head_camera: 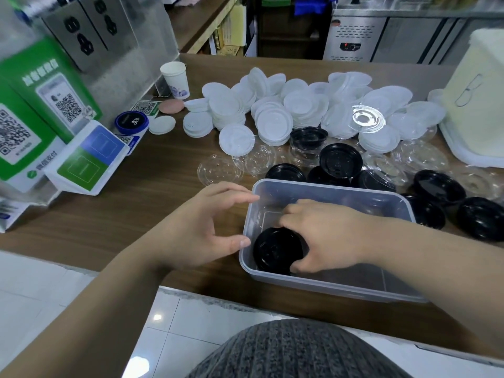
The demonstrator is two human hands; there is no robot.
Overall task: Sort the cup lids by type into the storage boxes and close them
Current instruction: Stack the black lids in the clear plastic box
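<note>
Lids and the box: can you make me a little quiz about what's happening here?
1. True or false: the right hand holds a black lid inside the clear box.
2. Which are piled farthest back on the counter? A white lids, B black lids, C clear lids.
3. Fill in: the paper cup stands to the ___ of the lid pile.
Key: 1 true; 2 A; 3 left.

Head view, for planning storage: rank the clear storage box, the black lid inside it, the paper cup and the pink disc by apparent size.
1. clear storage box
2. black lid, though it is nearest the camera, so this is unsure
3. paper cup
4. pink disc
</note>
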